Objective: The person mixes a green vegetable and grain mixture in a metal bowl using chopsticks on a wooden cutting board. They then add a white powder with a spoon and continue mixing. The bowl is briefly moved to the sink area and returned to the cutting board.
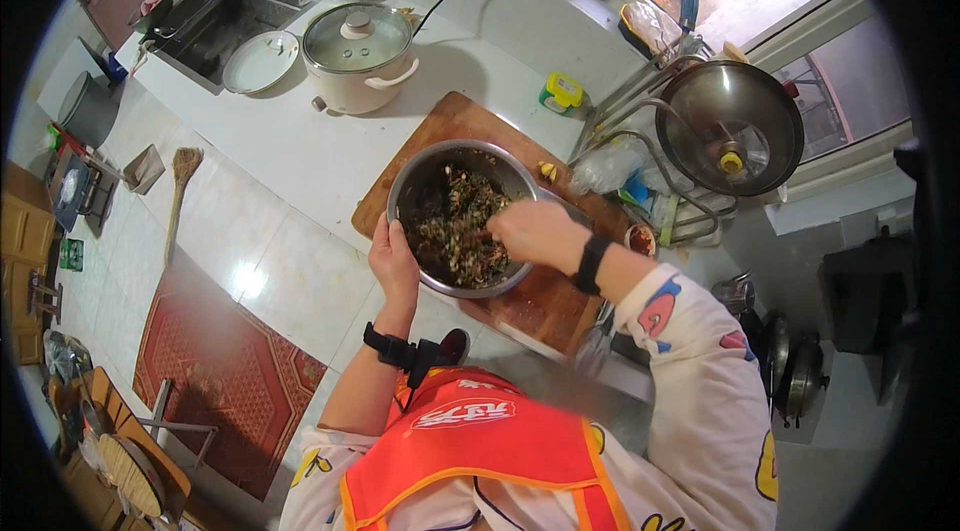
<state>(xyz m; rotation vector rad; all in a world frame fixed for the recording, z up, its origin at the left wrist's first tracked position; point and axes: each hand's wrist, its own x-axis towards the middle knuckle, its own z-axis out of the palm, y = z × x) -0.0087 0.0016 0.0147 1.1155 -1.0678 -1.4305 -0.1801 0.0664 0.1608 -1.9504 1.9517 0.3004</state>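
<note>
A round metal mixing bowl [396, 189] stands on a wooden cutting board [442, 114] at the edge of the white counter. Chopped filling [469, 231], dark green with pale and reddish bits, lies inside it. My left hand [394, 261] grips the bowl's left rim, thumb and fingers on either side of the wall. Over the bowl's right part is my right hand [536, 231], closed around a thin utensil that looks like chopsticks. Motion blur and the food hide most of the utensil. Black bands circle both my wrists.
A cream electric pot [352, 88] with a glass lid, a white plate [261, 64] and a sink [217, 28] are at the upper left. To the right are a metal rack [645, 110], a wok [787, 118], plastic bags [611, 167] and a small dish of red seasoning [641, 238]. A yellow-lidded tub [561, 93] stands behind the board.
</note>
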